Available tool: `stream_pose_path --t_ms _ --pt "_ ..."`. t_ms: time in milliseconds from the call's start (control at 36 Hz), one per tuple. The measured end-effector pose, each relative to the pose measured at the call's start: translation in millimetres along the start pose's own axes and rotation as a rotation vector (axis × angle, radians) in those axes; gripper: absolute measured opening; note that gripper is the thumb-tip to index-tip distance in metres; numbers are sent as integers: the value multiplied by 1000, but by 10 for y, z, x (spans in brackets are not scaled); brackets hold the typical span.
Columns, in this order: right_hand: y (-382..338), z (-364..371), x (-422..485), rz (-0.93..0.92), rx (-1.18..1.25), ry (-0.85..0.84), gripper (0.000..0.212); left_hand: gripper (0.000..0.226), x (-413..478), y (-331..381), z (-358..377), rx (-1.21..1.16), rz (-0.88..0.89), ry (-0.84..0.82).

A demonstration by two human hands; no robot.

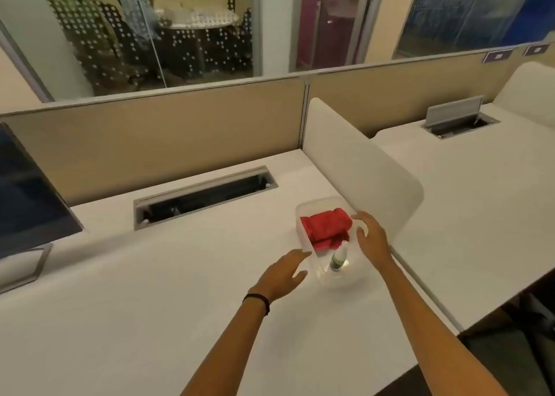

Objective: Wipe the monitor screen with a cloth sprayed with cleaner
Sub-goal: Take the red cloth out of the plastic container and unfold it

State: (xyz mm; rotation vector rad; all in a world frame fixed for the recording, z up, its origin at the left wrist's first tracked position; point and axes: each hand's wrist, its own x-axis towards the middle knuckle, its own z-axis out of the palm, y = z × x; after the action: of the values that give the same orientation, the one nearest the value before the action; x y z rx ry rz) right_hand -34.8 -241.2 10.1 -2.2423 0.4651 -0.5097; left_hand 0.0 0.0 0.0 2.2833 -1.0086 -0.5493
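Both hands reach for a clear plastic container [301, 219] on the white desk [150, 290]; it sits just beside the curved white divider [354, 167]. A folded red cloth [326, 226] lies in its far end; a small spray bottle [338, 259] stands upright in the near end. The left hand [282, 272] (black band on the wrist) has loose fingers at the left rim; the right hand [371, 239] is spread against the right wall; neither holds anything. The dark monitor [27, 197] stands well apart, far left.
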Motion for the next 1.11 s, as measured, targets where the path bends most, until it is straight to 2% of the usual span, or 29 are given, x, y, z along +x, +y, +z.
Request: stream_pose_path --t_ms 111,333,500,722,944,1111 --pt "75 -36 114 19 -42 -56 33 49 168 28 43 36 -32 46" --pt "360 -32 325 -8 -65 -130 34 53 511 35 149 155 50 152" --pt "458 49 387 -110 -144 -326 34 51 662 4 181 204 76 168" --pt "512 242 489 -239 -379 -510 36 45 723 -51 277 268 78 111" --pt "560 339 616 -283 -526 -504 31 36 712 -95 256 252 108 77" --pt "486 422 724 -385 -590 -396 20 35 771 -109 152 175 116 88"
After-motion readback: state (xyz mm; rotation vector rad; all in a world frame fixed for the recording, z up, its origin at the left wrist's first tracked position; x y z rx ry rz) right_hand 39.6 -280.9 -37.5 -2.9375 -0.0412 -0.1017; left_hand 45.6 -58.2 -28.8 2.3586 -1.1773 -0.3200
